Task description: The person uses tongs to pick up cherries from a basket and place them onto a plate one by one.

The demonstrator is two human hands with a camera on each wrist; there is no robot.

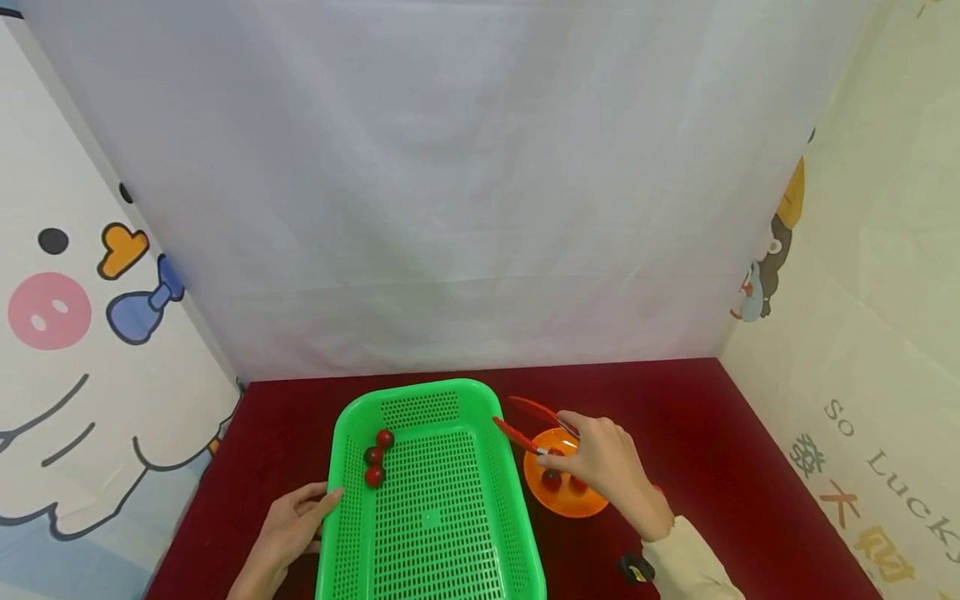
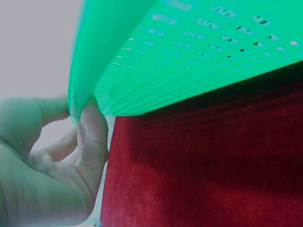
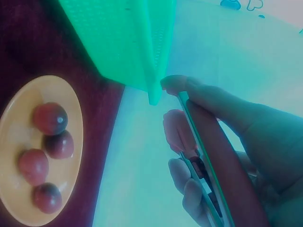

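Observation:
My left hand (image 1: 295, 525) pinches the left rim of a green plastic basket (image 1: 431, 517); the left wrist view shows thumb and fingers on both sides of that rim (image 2: 80, 90). Three dark red cherry tomatoes (image 1: 374, 456) lie inside, along the basket's left side. My right hand (image 1: 600, 454) holds red-tipped tongs (image 1: 517, 435). Their tips are spread apart near the basket's right rim, with nothing seen between them. Under the right hand stands an orange plate (image 1: 562, 505). It carries several cherry tomatoes (image 3: 50, 118), best seen in the right wrist view.
A dark red cloth (image 1: 675, 417) covers the table. Near my right sleeve lies a small black object (image 1: 636, 568) with a yellow mark. Part of a red thing (image 1: 658, 490) shows beside the right wrist. A white curtain (image 1: 480, 208) hangs behind, with printed cloths on both sides.

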